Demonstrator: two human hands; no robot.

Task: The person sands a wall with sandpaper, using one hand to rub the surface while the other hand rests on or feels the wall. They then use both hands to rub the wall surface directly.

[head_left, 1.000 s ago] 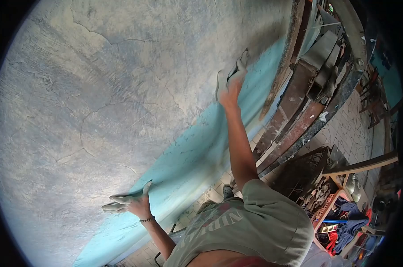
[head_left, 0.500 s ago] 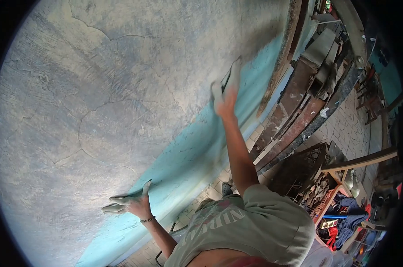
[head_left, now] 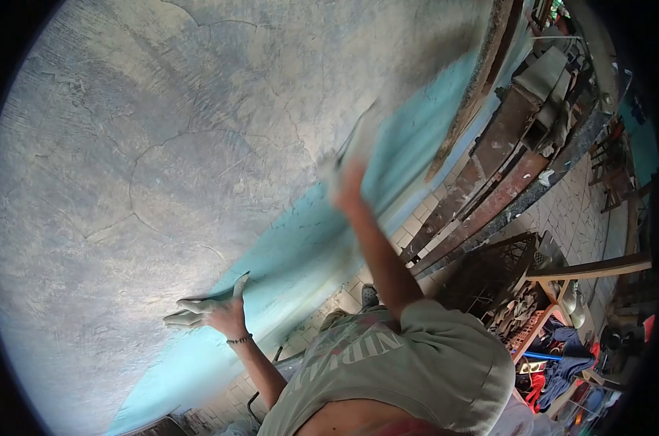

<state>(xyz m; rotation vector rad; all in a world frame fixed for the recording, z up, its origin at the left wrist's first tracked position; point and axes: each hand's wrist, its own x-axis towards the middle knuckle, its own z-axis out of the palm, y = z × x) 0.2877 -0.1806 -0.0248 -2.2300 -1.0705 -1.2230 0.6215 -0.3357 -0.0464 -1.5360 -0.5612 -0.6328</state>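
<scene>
A wall (head_left: pixel 198 131) fills the left and middle of the view, rough grey above and turquoise below. My left hand (head_left: pixel 209 311), its fingers coated pale grey, rests on the wall where grey meets turquoise. Its fingers are spread and hold nothing; a dark beaded bracelet circles the wrist. Higher up and to the right, my right hand (head_left: pixel 351 163) is at the wall near the same boundary. Motion smears its fingers, so whether something is under or in them cannot be made out.
Worn planks and metal parts (head_left: pixel 489 174) lean beside the wall on the right. At lower right are a wooden frame (head_left: pixel 591 269), an orange basket (head_left: pixel 531 336) and dark cloth (head_left: pixel 568 363). Pale tiles (head_left: pixel 555 207) cover the floor.
My right hand has shifted a little left and down along the wall and become blurred. My left hand stays on the wall, spread as before. The view has tilted slightly.
</scene>
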